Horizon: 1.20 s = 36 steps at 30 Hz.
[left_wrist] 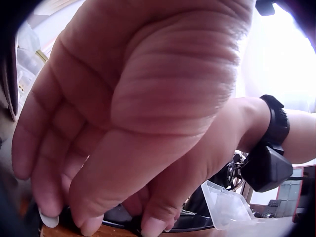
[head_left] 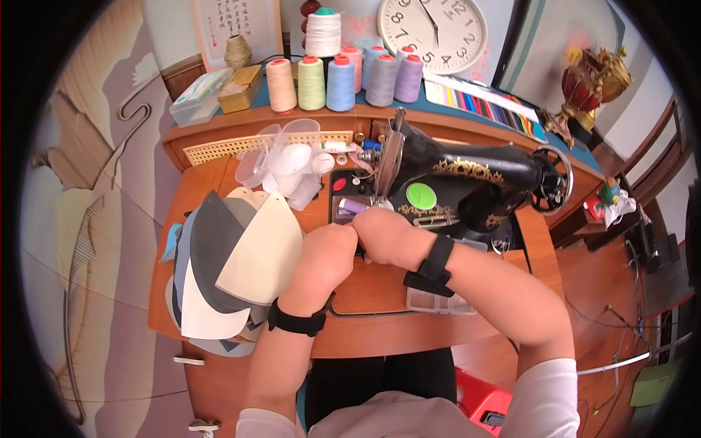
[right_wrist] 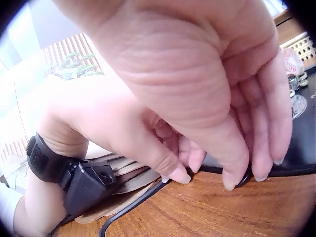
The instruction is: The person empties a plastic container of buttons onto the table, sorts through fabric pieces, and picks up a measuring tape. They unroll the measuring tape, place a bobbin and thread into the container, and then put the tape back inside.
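Side by side, my left hand and right hand meet at the front edge of the black sewing machine's bed. In the right wrist view, the right thumb and fingers point down around a small dark curved piece at the bed's edge; cannot tell whether they pinch it. The left thumb reaches the wood beside that edge, its other fingers bent behind. Just beyond the hands lies a purple thread spool below the needle end of the sewing machine. A green disc sits on the bed.
Grey and cream fabric pieces are stacked at left, near clear plastic containers. A clear divided box lies by the right forearm. Thread cones and a wall clock stand at the back.
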Tool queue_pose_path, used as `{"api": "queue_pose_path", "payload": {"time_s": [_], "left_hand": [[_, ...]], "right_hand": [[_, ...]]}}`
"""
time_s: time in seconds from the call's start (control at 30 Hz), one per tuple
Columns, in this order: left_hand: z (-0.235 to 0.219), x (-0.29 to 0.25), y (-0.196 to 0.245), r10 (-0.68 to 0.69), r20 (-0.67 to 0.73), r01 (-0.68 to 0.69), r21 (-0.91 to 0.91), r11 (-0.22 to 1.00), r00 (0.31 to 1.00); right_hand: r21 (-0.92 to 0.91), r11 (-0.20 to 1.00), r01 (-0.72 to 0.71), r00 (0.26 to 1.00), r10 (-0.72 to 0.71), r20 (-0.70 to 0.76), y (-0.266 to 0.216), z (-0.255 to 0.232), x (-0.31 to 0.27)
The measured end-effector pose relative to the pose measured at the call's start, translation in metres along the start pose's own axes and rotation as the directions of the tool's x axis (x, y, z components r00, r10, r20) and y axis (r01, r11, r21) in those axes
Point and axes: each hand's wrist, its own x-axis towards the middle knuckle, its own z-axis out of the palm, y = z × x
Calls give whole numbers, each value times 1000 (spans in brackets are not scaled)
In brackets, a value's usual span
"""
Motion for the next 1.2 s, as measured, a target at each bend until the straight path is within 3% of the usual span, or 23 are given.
{"api": "queue_pose_path", "payload": {"time_s": [0.07, 0.27, 0.33, 0.4, 0.47, 0.53, 0.63, 0.77, 0.87, 0.97, 1.2], "left_hand": [[0, 0, -3, 20, 3, -20, 32, 999, 1000], [-14, 2, -2, 55, 134, -48, -56, 997, 989], [-19, 0, 2, 24, 46, -12, -236, 972, 999], [-27, 0, 6, 0, 74, 22, -285, 958, 997], [-32, 0, 10, -29, 99, 60, -332, 941, 995], [-35, -1, 14, -30, 62, 56, -475, 878, 998], [-45, -8, 29, -48, 35, 59, -527, 848, 998], [-47, -10, 49, -37, 76, 72, -531, 844, 996], [-40, -5, 61, 85, 77, -24, -587, 809, 993], [-30, 1, 79, 296, 176, -163, -529, 833, 939], [0, 13, 90, 312, 218, -224, -351, 909, 925]], "right_hand": [[32, 999, -37, 999, 37, -2, -4, -3, -2], [44, 999, 29, 990, -22, -139, -10, -25, -26], [108, 994, 23, 990, -7, -144, -5, -32, -33], [152, 987, 46, 980, -15, -200, 2, -46, -49], [314, 948, 52, 974, 21, -225, 9, -51, -67], [401, 908, 122, 954, 5, -300, 18, -50, -84], [479, 877, 32, 969, 91, -230, 33, -45, -114], [548, 836, 28, 983, 76, -166, 53, -39, -135], [563, 826, 17, 996, 36, -81, 68, -34, -140], [596, 803, 28, 997, 20, -73, 77, -23, -139], [512, 859, 25, 997, 19, -79, 84, -12, -147]]}}
